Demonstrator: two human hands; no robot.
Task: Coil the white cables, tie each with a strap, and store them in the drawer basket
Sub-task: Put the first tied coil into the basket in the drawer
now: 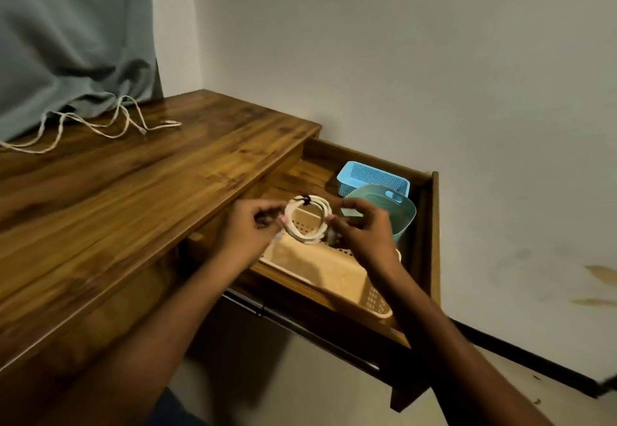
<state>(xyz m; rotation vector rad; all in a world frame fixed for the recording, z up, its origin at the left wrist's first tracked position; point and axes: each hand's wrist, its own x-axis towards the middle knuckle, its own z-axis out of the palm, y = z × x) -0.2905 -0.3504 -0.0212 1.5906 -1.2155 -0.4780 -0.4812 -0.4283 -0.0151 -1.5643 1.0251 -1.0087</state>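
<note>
White coiled cable (pixel 309 220) with black strap (pixel 305 200) on top, held over beige basket (pixel 337 275) in open drawer (pixel 429 242). My left hand (pixel 248 225) pinches coil's left side, right hand (pixel 362 230) grips right side. Second cable (pixel 110 125) loose on desk (pixel 133 192).

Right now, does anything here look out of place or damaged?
Yes. A loose cable lies uncoiled on the desk, partly under the curtain. The wall shows peeling patches at lower right. The coil, held by both hands, looks neatly strapped.
</note>
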